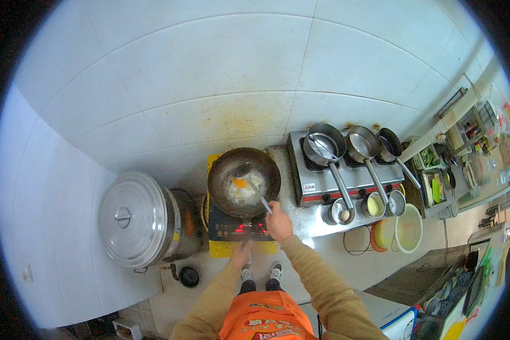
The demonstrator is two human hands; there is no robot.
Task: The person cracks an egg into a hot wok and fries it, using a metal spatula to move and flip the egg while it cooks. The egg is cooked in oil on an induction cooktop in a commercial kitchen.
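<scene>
A dark wok (pixel 221 187) sits on a black induction cooker (pixel 221 229) with lit red marks. In the wok lies egg (pixel 243 193), white with an orange-yellow patch of yolk. My right hand (pixel 279 224) grips the handle of a metal utensil (pixel 261 196), whose far end is in the egg; its head cannot be made out. Close below the cooker's front edge, my left hand (pixel 241 253) is blurred and appears closed around a handle-like thing, probably the wok's handle, mostly hidden by the fingers.
To the right, three metal saucepans (pixel 325 144) stand on a steel gas stove (pixel 348 180), their handles jutting over small metal bowls (pixel 340 212), one with an egg. Plastic buckets (pixel 409 228) are below. At left stands a large lidded pot (pixel 131 219); a small black pan (pixel 189 276) is lower.
</scene>
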